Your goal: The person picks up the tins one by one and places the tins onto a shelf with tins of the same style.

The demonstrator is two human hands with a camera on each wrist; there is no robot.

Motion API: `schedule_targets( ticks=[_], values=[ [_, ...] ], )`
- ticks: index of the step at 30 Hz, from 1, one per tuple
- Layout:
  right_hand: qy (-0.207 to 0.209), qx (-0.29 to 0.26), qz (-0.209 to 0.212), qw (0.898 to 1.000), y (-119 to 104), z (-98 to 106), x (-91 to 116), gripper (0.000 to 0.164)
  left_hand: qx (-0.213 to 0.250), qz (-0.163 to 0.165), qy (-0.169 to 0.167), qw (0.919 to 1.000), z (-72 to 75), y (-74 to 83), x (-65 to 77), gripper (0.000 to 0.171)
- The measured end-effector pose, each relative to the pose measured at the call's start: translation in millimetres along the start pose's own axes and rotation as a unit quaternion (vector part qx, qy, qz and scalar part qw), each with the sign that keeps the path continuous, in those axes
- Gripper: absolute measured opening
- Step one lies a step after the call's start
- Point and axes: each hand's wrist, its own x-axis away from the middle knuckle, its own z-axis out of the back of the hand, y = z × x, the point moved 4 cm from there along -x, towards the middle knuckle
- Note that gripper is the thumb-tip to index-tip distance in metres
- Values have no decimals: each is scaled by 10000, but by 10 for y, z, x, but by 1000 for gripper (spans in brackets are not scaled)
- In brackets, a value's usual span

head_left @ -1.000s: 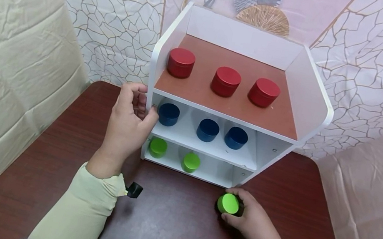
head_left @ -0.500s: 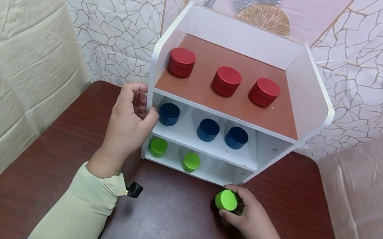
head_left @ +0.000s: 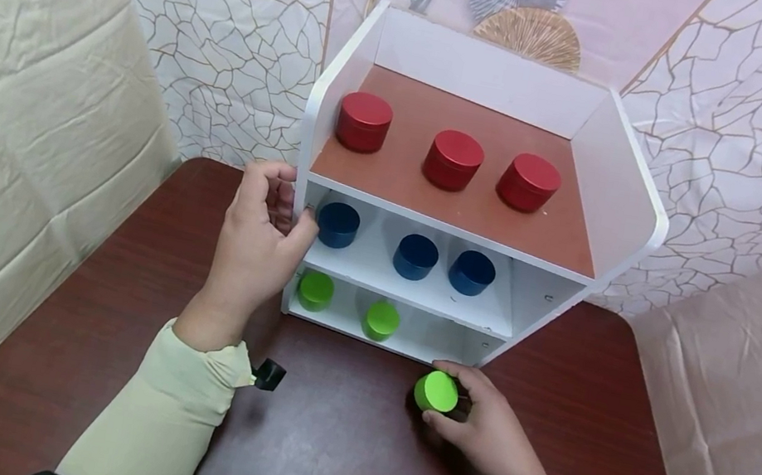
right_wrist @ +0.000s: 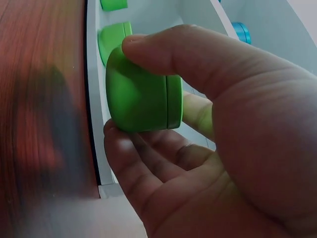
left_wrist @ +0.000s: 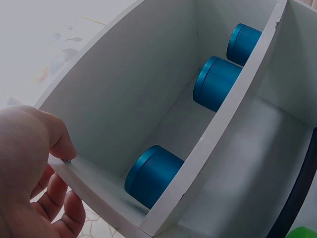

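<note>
My left hand (head_left: 257, 246) grips the left side panel of a small white shelf unit (head_left: 421, 223), its thumb on the front edge and fingers curled behind. Between thumb and fingers, my right hand (head_left: 489, 424) holds a round green tin (head_left: 436, 391) just in front of the unit's lower right corner. In the right wrist view the held green tin (right_wrist: 141, 94) shows its lid seam. Two more green tins, one at left (head_left: 316, 291) and one mid-shelf (head_left: 381, 321), stand on the bottom shelf. Three blue tins (head_left: 415, 257) occupy the middle shelf.
Three red tins (head_left: 453, 161) stand on the brown top board of the unit. The unit rests on a dark reddish-brown table (head_left: 319, 429). Patterned cloth (head_left: 226, 35) hangs behind, and pale fabric panels (head_left: 21, 85) flank both sides.
My right hand has carried the green tin a little to the left along the front of the unit. The left hand keeps its grip on the side panel.
</note>
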Motion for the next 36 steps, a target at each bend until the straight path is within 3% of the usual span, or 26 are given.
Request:
schedule_targets(
  ticks=[7,16,36],
  values=[
    [18,47,-70,10000,-49,0,-15,71,13,32,-2,10000,-4,7,1,45],
    [278,36,234,9993,-125,16,-20,73,-32,22,25,10000,2,3,2,44],
    [440,188,39,9988,-238,10,-188,68,17,31,16,10000,0,1,4,44]
  ],
)
